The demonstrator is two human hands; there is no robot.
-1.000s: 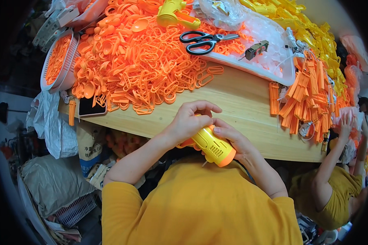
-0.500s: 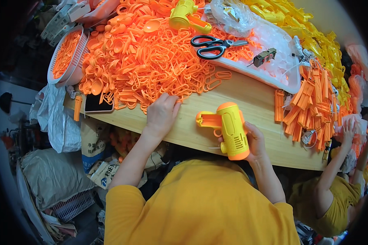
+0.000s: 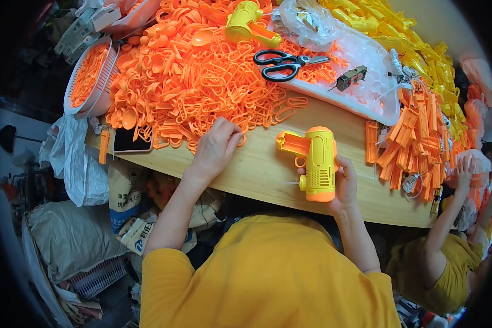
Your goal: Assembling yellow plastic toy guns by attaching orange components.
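A yellow toy gun with orange ends is gripped by my right hand, whose fingers wrap its far side. Its handle points left, showing an orange hollow, and a thin pale strand sticks out near its lower end. My left hand rests at the near edge of a big heap of orange plastic parts, fingers curled and thumb pressed in. Whatever those fingers hold, if anything, is hidden. Orange oval loops lie just beyond it on the wooden table.
Black-handled scissors lie by a white tray of clear parts. Another toy gun sits on the heap. Bundled orange pieces and yellow shells are at right. A co-worker's arm is far right; a phone lies left.
My right hand has raised the toy gun slightly, moved it a little right and turned it more upright. My left hand has stayed at the heap's edge, its fingers shifting slightly.
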